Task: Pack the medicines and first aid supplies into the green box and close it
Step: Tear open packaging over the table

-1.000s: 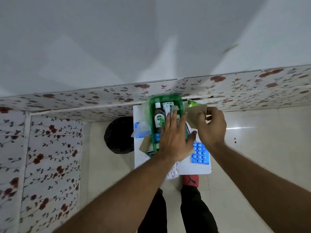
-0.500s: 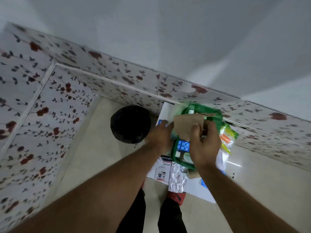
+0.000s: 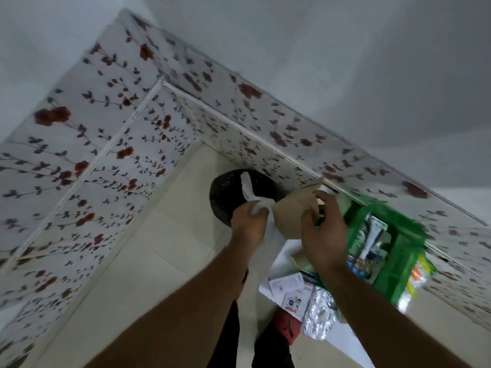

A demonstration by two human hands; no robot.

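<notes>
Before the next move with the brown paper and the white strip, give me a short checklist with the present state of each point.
1. Left hand holds the white strip: ok.
2. Right hand holds the brown paper: ok.
3. Green box open to receive items: ok.
4. All supplies packed: not ok; the foil blister strip and plaster box lie outside.
5. Strip free of the black bin behind it: cannot tell.

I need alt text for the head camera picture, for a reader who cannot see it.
Two bare hands work above a black bin: the left hand grips crumpled white material, and the right hand holds a brown paper packet. To the right, the open green box holds medicines, with a foil strip outside it.
</notes>
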